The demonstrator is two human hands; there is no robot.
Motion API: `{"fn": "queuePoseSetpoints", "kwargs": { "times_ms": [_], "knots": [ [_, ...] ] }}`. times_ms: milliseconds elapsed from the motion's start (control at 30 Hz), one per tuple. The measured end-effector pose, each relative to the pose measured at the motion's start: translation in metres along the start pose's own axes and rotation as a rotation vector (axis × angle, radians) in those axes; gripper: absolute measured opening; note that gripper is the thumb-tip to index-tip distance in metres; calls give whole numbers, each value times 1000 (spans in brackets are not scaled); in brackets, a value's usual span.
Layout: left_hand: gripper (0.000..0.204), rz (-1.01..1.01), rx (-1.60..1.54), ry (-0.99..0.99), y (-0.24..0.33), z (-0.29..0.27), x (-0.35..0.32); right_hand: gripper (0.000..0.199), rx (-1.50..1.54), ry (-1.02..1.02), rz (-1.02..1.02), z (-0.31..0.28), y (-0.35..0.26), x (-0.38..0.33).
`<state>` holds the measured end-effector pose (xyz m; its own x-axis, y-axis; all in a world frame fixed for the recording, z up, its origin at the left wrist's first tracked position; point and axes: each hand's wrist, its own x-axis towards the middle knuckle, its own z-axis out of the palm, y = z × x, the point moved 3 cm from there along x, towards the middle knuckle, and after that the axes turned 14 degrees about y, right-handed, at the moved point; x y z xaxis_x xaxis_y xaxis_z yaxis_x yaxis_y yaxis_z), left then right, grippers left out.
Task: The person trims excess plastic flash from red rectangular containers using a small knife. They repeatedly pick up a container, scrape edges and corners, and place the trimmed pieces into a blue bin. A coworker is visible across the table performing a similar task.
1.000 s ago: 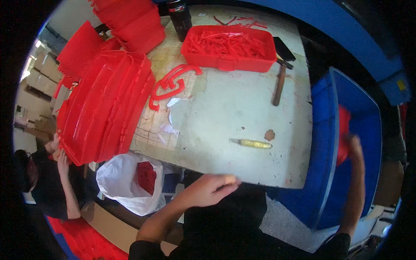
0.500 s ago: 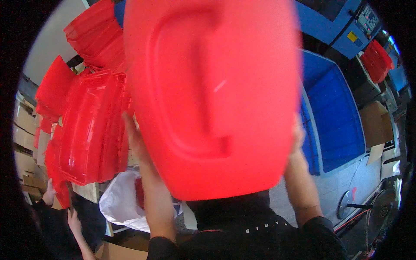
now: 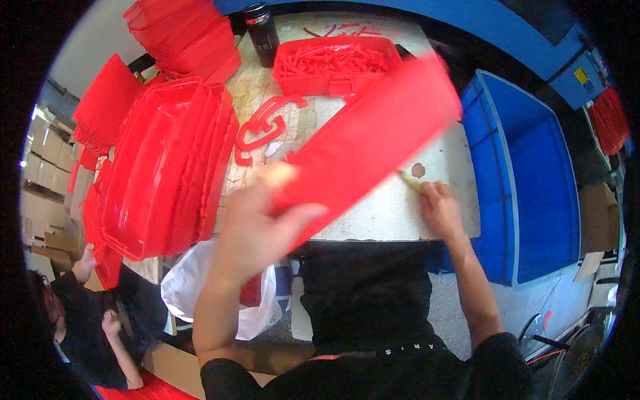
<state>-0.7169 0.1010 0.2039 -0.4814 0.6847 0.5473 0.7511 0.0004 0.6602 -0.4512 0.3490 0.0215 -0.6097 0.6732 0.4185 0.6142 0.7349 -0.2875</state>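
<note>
My left hand (image 3: 250,230) is closed on the near end of a red plastic lid-like part (image 3: 373,133), which slants up to the right above the table and is smeared by motion. My right hand (image 3: 441,210) lies over the table's right side, fingers wrapped round a thin yellowish-green tool (image 3: 411,181) whose tip points toward the red part; its exact kind is unclear. Red handle-shaped pieces (image 3: 263,137) lie on the worn white table (image 3: 373,220), left of the part. Behind it stands a red box (image 3: 310,87) filled with red plastic strips.
Nested red trays (image 3: 153,167) and stacked red parts (image 3: 180,33) stand at left; a black bottle (image 3: 262,37) is behind. A large blue bin (image 3: 540,180) borders the table's right. A white bag (image 3: 190,280) hangs at the near left, where another person's hand (image 3: 85,263) touches red plastic.
The red part has dropped from close before me, turned and tilted. My right hand has let go of it and now holds the thin tool. The view shows more of the table.
</note>
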Motion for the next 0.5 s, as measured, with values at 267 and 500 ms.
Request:
{"fn": "queuePoseSetpoints", "kwargs": {
  "times_ms": [267,500],
  "knots": [
    [31,489,474,-458,-22,134,-76,33,-76,326,239,-35,70,-12],
    [11,-139,191,50,-123,79,52,32,232,448,382,-45,38,-10]
  ]
}}
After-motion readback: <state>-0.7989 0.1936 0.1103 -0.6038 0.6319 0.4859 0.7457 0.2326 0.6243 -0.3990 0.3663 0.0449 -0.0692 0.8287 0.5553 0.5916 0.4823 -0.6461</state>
